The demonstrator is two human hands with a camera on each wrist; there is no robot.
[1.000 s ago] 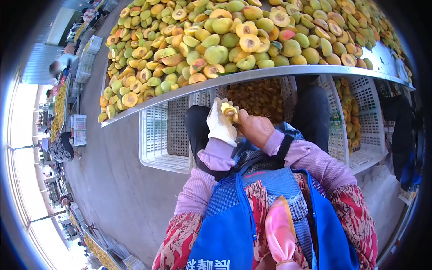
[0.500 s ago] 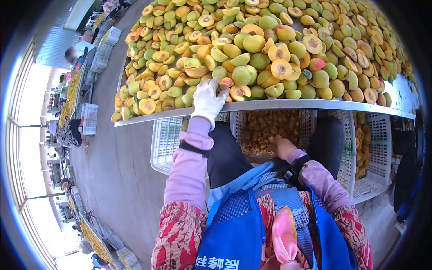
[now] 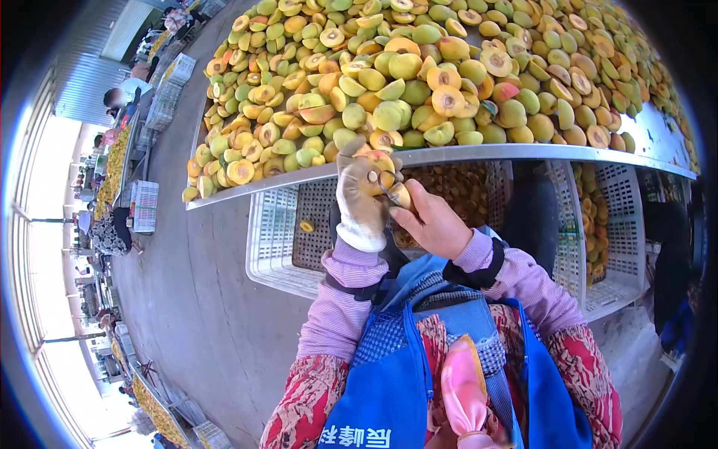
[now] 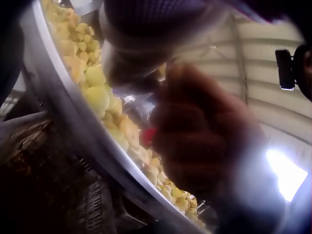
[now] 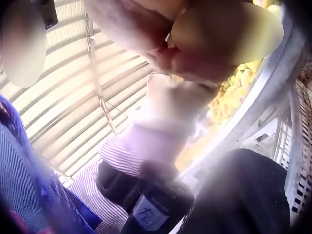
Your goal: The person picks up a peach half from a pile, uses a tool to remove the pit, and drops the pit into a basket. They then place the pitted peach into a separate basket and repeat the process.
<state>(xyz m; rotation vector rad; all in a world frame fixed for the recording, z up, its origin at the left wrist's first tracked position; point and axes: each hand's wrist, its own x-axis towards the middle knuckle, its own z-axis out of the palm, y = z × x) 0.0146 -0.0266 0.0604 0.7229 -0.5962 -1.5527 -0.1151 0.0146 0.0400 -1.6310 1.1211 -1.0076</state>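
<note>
In the head view my gloved left hand grips a halved fruit, cut face up, just off the table's metal rim. My bare right hand pinches a small tool whose curved end touches the fruit near its pit. The right hand looms dark and blurred in the left wrist view, near the left. In the right wrist view the left hand's white glove shows behind the right fingers; the tool cannot be made out there.
Halved fruits cover the table in front. Under its edge stand white crates, one with a single fruit piece, others holding many pieces. My knees flank the middle crate. Other people and tables are far left.
My left hand has come back from the fruit at the table edge with a half in its grip. My right hand has risen from the middle crate to meet it. A fruit piece shows in the left crate.
</note>
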